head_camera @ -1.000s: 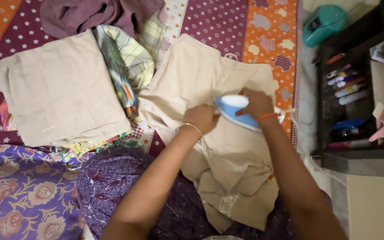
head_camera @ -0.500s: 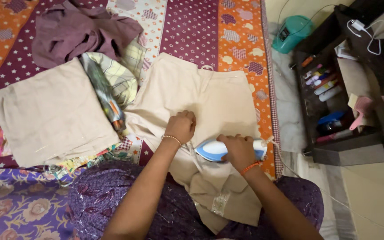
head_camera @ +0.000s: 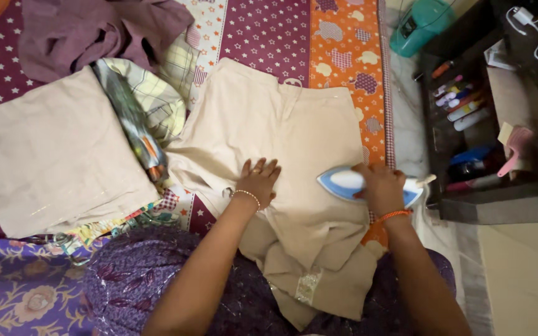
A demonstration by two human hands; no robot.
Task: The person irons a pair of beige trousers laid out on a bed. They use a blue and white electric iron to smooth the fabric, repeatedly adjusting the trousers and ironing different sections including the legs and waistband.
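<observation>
Two hands at work: left hand [head_camera: 258, 179] flat, fingers spread on beige cotton garment [head_camera: 281, 124]; right hand [head_camera: 381, 186] gripping blue-and-white clothes iron [head_camera: 347, 183]; dark wooden shelf [head_camera: 499, 208] holding coloured bottles [head_camera: 459, 102].

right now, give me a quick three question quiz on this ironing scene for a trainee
1. True or false: the right hand grips the blue and white iron.
2. The left hand is: A) lifting the folded beige cloth, B) pressed flat, fingers spread, on the beige garment, C) holding the teal container.
3. Fill in: the iron sits near the garment's ____ edge as the camera sees it.

Key
1. True
2. B
3. Right
</observation>
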